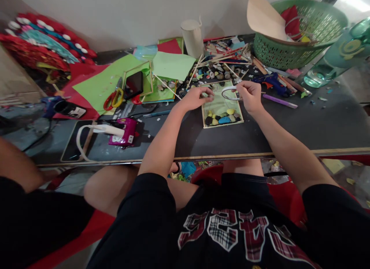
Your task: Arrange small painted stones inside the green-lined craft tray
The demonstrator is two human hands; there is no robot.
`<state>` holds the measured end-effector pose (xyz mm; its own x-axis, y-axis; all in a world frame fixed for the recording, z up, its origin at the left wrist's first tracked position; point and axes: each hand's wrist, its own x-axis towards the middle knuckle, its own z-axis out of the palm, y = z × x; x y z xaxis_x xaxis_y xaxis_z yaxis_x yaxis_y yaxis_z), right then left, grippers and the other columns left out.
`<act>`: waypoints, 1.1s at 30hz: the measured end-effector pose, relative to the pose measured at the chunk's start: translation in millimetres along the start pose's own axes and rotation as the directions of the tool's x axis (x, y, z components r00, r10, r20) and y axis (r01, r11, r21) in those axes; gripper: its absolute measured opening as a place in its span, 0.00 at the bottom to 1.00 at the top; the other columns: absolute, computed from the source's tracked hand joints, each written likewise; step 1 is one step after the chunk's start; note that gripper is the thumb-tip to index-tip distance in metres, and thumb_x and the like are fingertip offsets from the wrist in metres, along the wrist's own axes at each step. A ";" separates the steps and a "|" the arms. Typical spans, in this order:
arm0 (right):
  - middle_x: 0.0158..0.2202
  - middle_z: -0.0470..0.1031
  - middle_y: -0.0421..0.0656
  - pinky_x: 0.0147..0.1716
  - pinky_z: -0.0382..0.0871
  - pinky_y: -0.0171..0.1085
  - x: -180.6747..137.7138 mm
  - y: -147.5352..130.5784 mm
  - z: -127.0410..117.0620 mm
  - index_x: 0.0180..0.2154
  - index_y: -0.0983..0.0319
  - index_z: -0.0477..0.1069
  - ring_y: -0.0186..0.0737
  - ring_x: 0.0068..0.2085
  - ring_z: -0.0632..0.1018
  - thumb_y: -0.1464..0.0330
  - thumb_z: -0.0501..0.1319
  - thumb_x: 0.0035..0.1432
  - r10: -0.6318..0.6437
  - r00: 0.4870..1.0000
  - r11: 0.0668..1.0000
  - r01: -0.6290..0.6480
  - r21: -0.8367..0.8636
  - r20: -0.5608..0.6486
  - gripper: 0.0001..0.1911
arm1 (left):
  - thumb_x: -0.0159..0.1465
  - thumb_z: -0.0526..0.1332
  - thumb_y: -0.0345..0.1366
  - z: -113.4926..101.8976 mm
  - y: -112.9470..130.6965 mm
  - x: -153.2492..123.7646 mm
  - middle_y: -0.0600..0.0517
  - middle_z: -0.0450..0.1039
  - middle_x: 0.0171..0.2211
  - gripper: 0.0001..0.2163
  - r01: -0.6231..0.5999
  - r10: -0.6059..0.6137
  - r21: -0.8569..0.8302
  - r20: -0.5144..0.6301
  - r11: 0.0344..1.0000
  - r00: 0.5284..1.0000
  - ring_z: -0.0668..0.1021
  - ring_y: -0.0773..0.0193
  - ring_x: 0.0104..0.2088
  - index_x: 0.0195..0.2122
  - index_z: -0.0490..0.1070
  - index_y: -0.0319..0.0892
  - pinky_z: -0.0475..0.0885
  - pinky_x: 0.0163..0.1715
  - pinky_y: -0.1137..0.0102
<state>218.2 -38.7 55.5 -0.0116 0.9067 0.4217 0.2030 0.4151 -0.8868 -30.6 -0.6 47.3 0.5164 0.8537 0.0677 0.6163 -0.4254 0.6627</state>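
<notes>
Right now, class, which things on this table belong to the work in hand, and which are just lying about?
In hand: white strip (right hand), stick-framed green panel by left hand, painted stones.
Lying about: scissors, glue gun, green basket, cardboard tube, phone.

Lighting: moderate, even, indoor. Main src appears to be upper right, where a blown-out white patch (354, 0) sits above the green basket (300, 41). Wall (115, 14) flat-lit, no hot spots. Dark table (303, 126) shows faint sheen and soft shadows beside the forearms. Centre sharp: left hand (196, 98) & right hand (250, 94) crisp, white strip (228, 92) near overexposed. Heavy wide-angle bend at edges; bottle (341, 53) stretched, soft. Bottom fg dim, low detail.
</notes>
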 end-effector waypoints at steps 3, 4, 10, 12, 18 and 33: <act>0.17 0.56 0.35 0.26 0.50 0.37 -0.8 -0.9 0.1 0.22 0.59 0.70 0.29 0.23 0.56 0.49 0.63 0.56 -0.008 1.000 1.000 0.008 -0.001 -0.006 0.23 | 0.68 0.61 0.40 -0.8 -11.5 -0.2 0.44 0.80 0.48 0.15 0.117 -0.089 0.103 -0.239 0.988 0.967 0.79 0.53 0.50 0.52 0.76 0.40 0.73 0.57 0.58; 0.17 0.56 0.35 0.26 0.50 0.37 -1.0 -1.1 0.1 0.21 0.59 0.70 0.29 0.22 0.55 0.49 0.63 0.56 -0.017 1.000 1.000 0.017 -0.002 -0.007 0.23 | 0.67 0.61 0.39 -0.7 -16.3 -0.3 0.43 0.80 0.47 0.14 0.144 -0.098 0.151 -0.279 0.978 0.955 0.78 0.51 0.52 0.51 0.76 0.40 0.72 0.59 0.56; 0.19 0.59 0.37 0.26 0.52 0.37 -1.0 2.0 1.0 0.23 0.59 0.73 0.32 0.24 0.59 0.47 0.63 0.58 -0.060 0.998 0.997 0.059 -0.058 -0.025 0.24 | 0.68 0.59 0.39 9.5 -28.7 7.3 0.42 0.76 0.57 0.16 0.090 0.025 0.250 -0.419 0.964 0.907 0.69 0.45 0.65 0.55 0.76 0.47 0.62 0.68 0.48; 0.19 0.60 0.37 0.26 0.52 0.37 -1.0 3.3 1.5 0.22 0.59 0.73 0.32 0.25 0.60 0.46 0.63 0.58 -0.059 0.998 0.996 0.057 -0.062 -0.021 0.25 | 0.70 0.58 0.42 15.7 -25.1 14.5 0.43 0.72 0.62 0.18 0.076 0.034 0.253 -0.404 0.964 0.914 0.66 0.45 0.68 0.60 0.73 0.49 0.60 0.70 0.47; 0.19 0.59 0.37 0.25 0.50 0.37 -1.8 3.1 1.8 0.23 0.60 0.72 0.31 0.23 0.58 0.46 0.63 0.59 -0.044 0.999 0.998 0.045 -0.051 0.021 0.25 | 0.68 0.61 0.48 26.0 -18.2 32.4 0.42 0.79 0.54 0.14 0.054 0.019 0.225 -0.313 0.973 0.950 0.70 0.43 0.64 0.48 0.77 0.46 0.61 0.68 0.49; 0.18 0.57 0.36 0.24 0.50 0.36 -2.7 3.6 2.0 0.24 0.60 0.73 0.30 0.23 0.57 0.52 0.62 0.60 -0.033 0.999 0.995 0.034 -0.091 0.003 0.20 | 0.71 0.60 0.49 22.0 -0.4 11.6 0.40 0.69 0.55 0.15 -0.010 0.047 0.173 -0.212 0.985 0.976 0.76 0.45 0.56 0.53 0.69 0.47 0.70 0.61 0.49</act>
<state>217.0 -39.5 50.7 -0.0218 0.8926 0.4504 0.2910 0.4367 -0.8513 -11.8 2.9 31.4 0.4069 0.8770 0.2558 0.7045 -0.4795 0.5233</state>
